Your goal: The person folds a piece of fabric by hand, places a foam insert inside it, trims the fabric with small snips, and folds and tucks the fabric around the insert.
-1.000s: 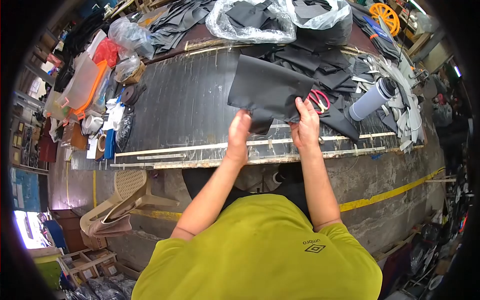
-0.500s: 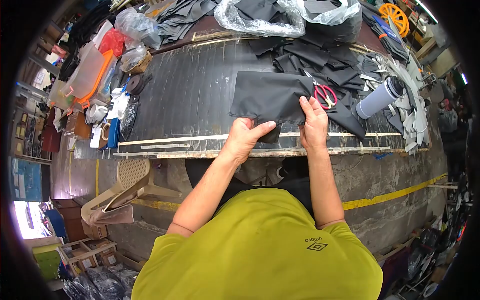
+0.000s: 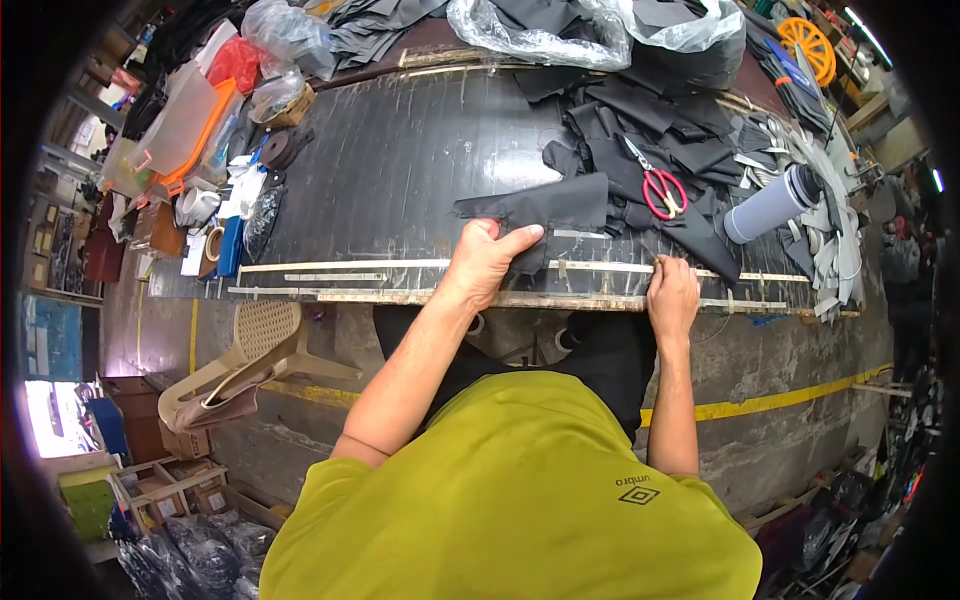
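Observation:
My left hand grips a piece of black fabric between thumb and fingers. The cloth is folded over and its free part extends right, just above the dark tabletop. At the table's front edge, my right hand rests with its fingers curled together near a pale measuring strip. Anything in those fingers is too small or hidden to make out. Red-handled scissors lie on a heap of black fabric pieces, beyond my right hand.
A grey-blue bottle stands right, beside grey strips. Plastic bags of fabric line the back. On the left are an orange-edged plastic bin, tape rolls and a beige chair below the table.
My right hand has let go of the black fabric and moved down and right to the table edge. The cloth, still in my left hand, has folded over.

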The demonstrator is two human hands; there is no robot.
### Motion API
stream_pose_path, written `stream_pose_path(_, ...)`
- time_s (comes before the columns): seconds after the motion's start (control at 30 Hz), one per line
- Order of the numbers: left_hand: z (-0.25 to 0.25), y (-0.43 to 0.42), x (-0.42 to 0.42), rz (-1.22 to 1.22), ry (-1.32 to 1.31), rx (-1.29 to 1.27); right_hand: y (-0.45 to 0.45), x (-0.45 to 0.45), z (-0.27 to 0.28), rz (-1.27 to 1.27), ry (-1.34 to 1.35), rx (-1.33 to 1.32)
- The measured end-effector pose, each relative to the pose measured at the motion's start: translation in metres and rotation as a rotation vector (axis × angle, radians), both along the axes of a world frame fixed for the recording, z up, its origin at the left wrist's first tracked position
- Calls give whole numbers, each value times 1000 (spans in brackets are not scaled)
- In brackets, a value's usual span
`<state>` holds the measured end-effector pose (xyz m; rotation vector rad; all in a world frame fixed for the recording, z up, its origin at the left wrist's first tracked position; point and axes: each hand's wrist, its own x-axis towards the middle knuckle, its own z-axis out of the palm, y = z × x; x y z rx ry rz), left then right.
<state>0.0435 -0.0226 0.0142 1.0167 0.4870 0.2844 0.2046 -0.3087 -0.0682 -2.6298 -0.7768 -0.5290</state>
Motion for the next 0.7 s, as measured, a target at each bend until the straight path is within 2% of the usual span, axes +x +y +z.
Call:
stream_pose_path(0.03,0,2,1,4,5,16,1,-1,4,96,-66,98)
stream_pose_path(0.13,4,4,4,3,-19,29,16,-24,23,150,851,767)
stream_pose_path(0.17,4,5,4,-4,4,50,24,-32,21,231,1037,986)
stream_pose_path(0.27,3,13,7,-21,64,122,53,-67,61,200,1405,1184)
stream_pose_path(0.33,5,16,7,-30,97,185,66,-79,69,267,1581,1152)
stream_pose_path(0.37,5,15,6,-22,96,185,70,-81,68,336,1564,1070)
stream_pose_path(0.47,29,8,3,-18,95,197,86,-92,68,383,1640,1177)
stream_pose_path(0.5,34,7,2,-29,98,209,86,-89,69,436,1685,1139)
stream_pose_path(0.7,43,5,-2,-82,85,232,96,-92,76,506,1574,1074)
